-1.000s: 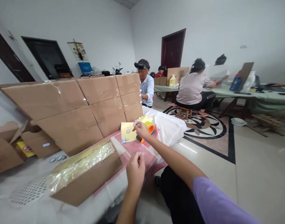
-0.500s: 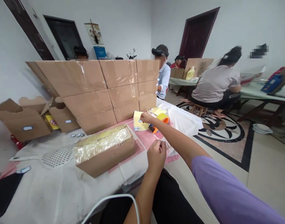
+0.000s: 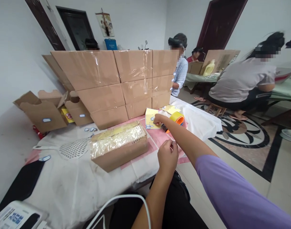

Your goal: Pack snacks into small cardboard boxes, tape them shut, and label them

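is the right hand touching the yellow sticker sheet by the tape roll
Touching. In the head view the right hand rests its fingertips on the near edge of the yellow sticker sheet, with no gap, just left of the tape roll.

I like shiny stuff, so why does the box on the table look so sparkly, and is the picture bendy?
Head view: room light glints off the clear tape on the taped box; the stacked cartons splay outward, wide-lens distortion; the right hand stays sharp.

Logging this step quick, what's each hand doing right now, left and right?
Left hand: closed, fingertips pinched together; what they pinch cannot be told.
Right hand: reached out onto the yellow sticker sheet, fingers curled on it, beside the tape dispenser.
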`<control>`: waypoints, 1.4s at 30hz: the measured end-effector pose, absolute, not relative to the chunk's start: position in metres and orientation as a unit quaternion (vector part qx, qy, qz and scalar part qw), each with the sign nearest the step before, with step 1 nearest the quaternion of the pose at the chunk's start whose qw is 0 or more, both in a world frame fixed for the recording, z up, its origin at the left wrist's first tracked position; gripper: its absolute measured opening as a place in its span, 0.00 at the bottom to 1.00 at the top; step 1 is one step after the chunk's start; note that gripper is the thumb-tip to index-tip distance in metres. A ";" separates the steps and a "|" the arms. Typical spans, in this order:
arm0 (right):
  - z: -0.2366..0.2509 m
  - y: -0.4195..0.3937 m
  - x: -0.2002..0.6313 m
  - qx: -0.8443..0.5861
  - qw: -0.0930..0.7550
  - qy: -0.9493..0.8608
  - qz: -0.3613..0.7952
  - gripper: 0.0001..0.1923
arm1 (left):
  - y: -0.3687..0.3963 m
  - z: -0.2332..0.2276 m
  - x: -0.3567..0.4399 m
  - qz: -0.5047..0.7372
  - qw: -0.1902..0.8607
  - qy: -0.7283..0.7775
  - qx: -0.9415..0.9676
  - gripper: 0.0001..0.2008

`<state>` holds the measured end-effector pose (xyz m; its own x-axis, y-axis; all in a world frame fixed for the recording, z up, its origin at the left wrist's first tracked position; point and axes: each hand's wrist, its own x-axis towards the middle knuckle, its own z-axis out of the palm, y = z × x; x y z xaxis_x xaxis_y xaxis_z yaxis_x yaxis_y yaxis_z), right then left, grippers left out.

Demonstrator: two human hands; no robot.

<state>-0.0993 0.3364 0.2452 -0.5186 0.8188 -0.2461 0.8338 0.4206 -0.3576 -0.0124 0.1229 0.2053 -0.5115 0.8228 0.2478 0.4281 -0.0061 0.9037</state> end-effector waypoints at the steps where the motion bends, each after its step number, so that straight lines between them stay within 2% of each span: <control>1: 0.245 0.340 -0.100 0.495 0.025 0.839 -0.225 0.17 | 0.123 0.206 -0.012 0.540 0.181 0.680 0.461 0.17; 4: 0.248 0.344 -0.099 0.507 -0.002 0.831 -0.230 0.12 | 0.123 0.206 -0.013 0.535 0.175 0.682 0.467 0.17; 8: 0.252 0.330 -0.078 0.515 -0.129 0.814 -0.234 0.06 | 0.123 0.204 -0.022 0.528 0.150 0.694 0.466 0.16; 11: 0.251 0.307 -0.054 0.511 -0.214 0.787 -0.272 0.08 | 0.123 0.202 -0.033 0.538 0.141 0.701 0.446 0.14; 14: 0.252 0.283 -0.033 0.497 -0.249 0.750 -0.359 0.10 | 0.120 0.200 -0.043 0.548 0.115 0.704 0.436 0.14; 20: 0.253 0.247 0.010 0.430 -0.199 0.692 -0.545 0.12 | 0.105 0.199 -0.065 0.486 -0.051 0.733 0.473 0.17; 24: 0.245 0.222 0.033 0.368 -0.096 0.651 -0.657 0.18 | 0.093 0.194 -0.083 0.425 -0.158 0.710 0.538 0.19; 28: 0.245 0.204 0.038 0.264 -0.009 0.611 -0.747 0.16 | 0.081 0.191 -0.095 0.375 -0.198 0.688 0.589 0.18; 32: 0.245 0.203 0.040 0.216 -0.008 0.668 -0.712 0.09 | 0.073 0.189 -0.100 0.338 -0.227 0.697 0.591 0.18; 35: 0.239 0.211 0.041 0.161 -0.025 0.727 -0.667 0.09 | 0.071 0.189 -0.102 0.306 -0.244 0.703 0.595 0.17; 42: 0.214 0.239 0.028 0.150 -0.218 0.780 -0.567 0.10 | 0.066 0.200 -0.109 0.297 -0.327 0.717 0.539 0.11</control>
